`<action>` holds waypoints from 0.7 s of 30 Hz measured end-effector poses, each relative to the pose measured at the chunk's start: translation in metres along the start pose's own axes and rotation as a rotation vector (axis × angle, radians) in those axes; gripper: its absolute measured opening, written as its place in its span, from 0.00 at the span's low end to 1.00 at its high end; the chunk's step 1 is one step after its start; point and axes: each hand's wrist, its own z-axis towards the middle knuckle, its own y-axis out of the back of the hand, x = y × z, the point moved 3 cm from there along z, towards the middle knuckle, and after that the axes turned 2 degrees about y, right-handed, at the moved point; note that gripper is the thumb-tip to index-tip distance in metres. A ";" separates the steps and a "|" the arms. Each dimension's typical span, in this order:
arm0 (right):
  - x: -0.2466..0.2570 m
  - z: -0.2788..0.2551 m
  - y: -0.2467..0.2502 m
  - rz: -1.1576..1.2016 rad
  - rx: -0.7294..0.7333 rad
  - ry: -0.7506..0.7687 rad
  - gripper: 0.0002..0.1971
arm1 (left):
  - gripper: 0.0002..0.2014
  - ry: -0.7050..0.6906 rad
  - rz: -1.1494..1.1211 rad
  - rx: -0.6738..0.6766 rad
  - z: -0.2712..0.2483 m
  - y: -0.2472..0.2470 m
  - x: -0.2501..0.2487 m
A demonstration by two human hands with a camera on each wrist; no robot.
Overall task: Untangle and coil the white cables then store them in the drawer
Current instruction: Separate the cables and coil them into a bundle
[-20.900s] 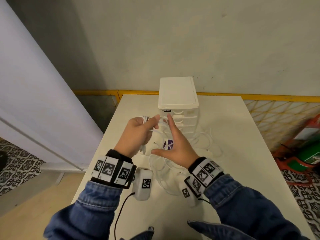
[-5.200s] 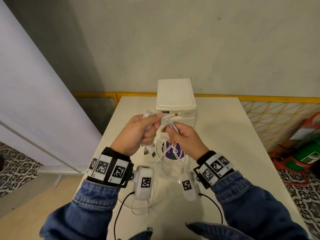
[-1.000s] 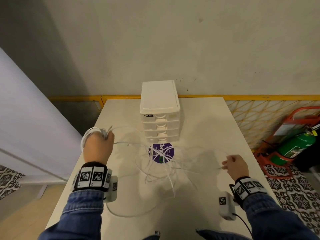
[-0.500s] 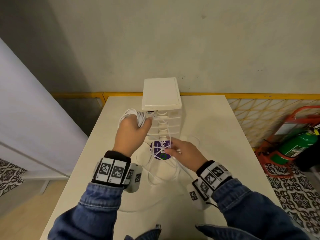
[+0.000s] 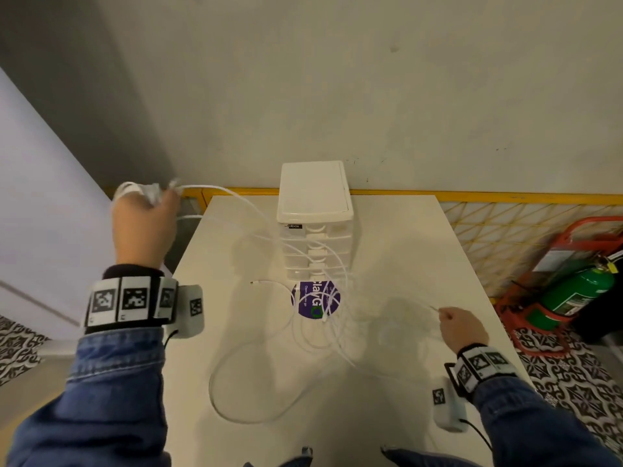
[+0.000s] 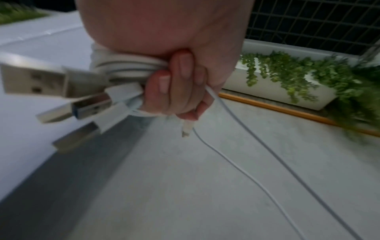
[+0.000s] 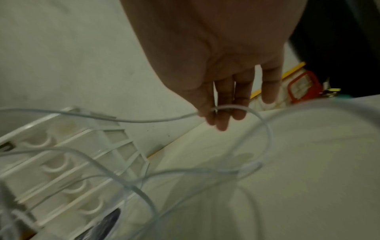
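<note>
The white cables (image 5: 317,328) lie in a loose tangle on our table (image 5: 404,251), in front of the drawer box (image 5: 315,227). Our left hand (image 5: 143,227) squeezes a coiled bunch; our right hand (image 5: 463,328) pinches one strand.

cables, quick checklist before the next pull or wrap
1. Left hand grips the coil firmly: ok, fingers are curled round the wound loops and the USB plugs.
2. Right hand has a strand: ok, fingertips pinch one cable.
3. Loose cables untangled: not ok, loops cross on the table by the purple sticker.
4. Strands clear of the drawer unit: not ok, some run across its front.
5. Drawer open for storing: not ok, all look shut.
6. Which strand feeds the coil: cannot tell.
</note>
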 end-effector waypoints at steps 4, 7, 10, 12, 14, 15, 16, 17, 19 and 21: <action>0.067 -0.026 0.011 0.176 -0.251 0.438 0.25 | 0.17 -0.053 0.012 0.276 -0.034 -0.048 -0.013; 0.137 -0.072 0.031 0.500 -0.110 0.785 0.27 | 0.16 -0.075 -0.052 0.430 -0.067 -0.078 -0.028; 0.188 -0.108 0.035 0.548 0.134 0.940 0.49 | 0.16 -0.146 -0.127 0.513 -0.087 -0.093 -0.046; 0.197 -0.109 0.027 0.520 0.166 0.942 0.50 | 0.16 -0.163 -0.159 0.576 -0.092 -0.095 -0.054; 0.194 -0.102 0.024 0.570 0.235 0.868 0.27 | 0.17 -0.143 -0.167 0.600 -0.090 -0.091 -0.053; 0.190 -0.098 0.027 0.612 0.264 0.816 0.14 | 0.17 -0.125 -0.167 0.594 -0.086 -0.087 -0.048; 0.185 -0.092 0.032 0.662 0.272 0.767 0.07 | 0.18 -0.104 -0.163 0.597 -0.083 -0.084 -0.042; 0.181 -0.088 0.039 0.721 0.264 0.733 0.05 | 0.20 -0.085 -0.153 0.635 -0.082 -0.081 -0.034; 0.181 -0.083 0.061 0.834 0.208 0.727 0.05 | 0.24 -0.066 -0.139 0.838 -0.092 -0.080 -0.023; 0.191 -0.081 0.081 0.873 0.165 0.798 0.05 | 0.24 -0.034 -0.192 1.075 -0.114 -0.084 -0.017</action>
